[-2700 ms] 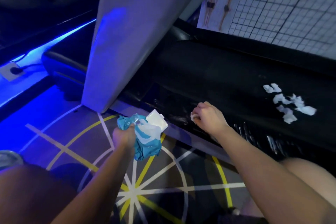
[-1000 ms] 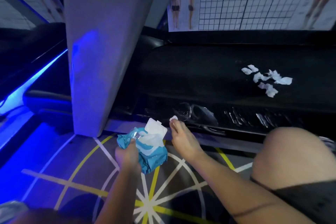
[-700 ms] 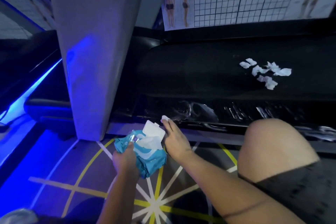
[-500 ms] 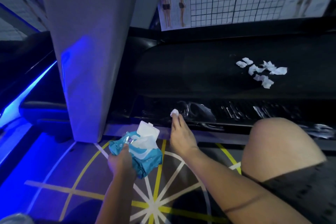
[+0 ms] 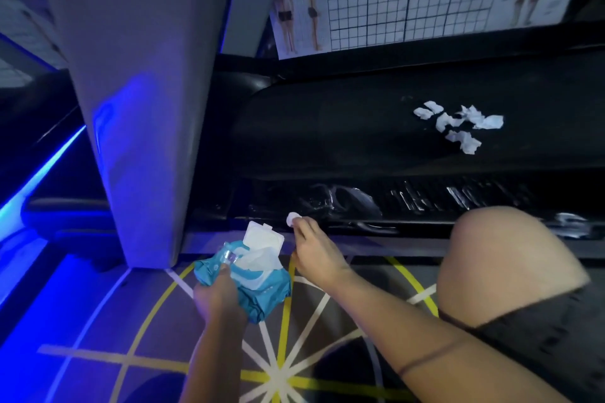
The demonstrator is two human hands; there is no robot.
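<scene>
Blue-lit patterned floor [image 5: 98,311] spreads below. Left hand [image 5: 216,299] grips a wipe pack [image 5: 258,288]; right hand [image 5: 316,253], at one o'clock from it, pinches a white scrap [image 5: 291,219].

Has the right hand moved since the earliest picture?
Yes. The right hand has drawn back toward the person: it lay on the black frame, now only its fingertips, pinching a white wad, reach it.

The wipes pack [image 5: 252,285] is teal with a white lid [image 5: 265,236]. White scraps [image 5: 458,126] dot the black treadmill belt [image 5: 327,134]. Yellow and white lines cross the grey floor [image 5: 157,353]; blue light glows at left.
</scene>
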